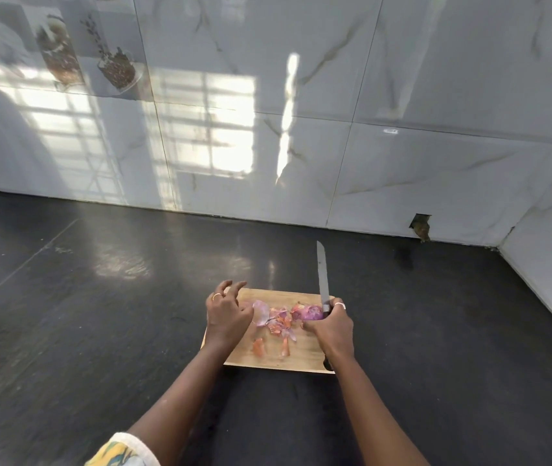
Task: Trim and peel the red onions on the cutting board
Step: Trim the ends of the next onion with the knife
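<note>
The right hand (330, 322) is gripping the knife (323, 274) with its fingers wrapped fully round the handle. It is pointing the blade toward 12 o'clock, tip raised off the board (304, 356). This is probably parking the edge clear of both hands while the peeling is going on.

The onion (308, 312) is lying toward the board's 2 o'clock corner, touching the right hand's knuckles on their 9 o'clock side. That hand seems to be steadying it as well as carrying the knife. The onion is showing purple flesh with a scrap of skin clinging at its 10 o'clock end, so I judge it part-peeled.

The left hand (229, 314) is hovering over the board's 9 o'clock edge, wrist bent and fingers spread and loosely curled upward. Its thumb is lying against a pale skin (261, 312), but I cannot tell whether it is pinching it. Loose peels (279, 322) are collecting at the board's centre, between the hands. Both forearms are reaching in from 6 o'clock over the counter (99, 331).
</note>
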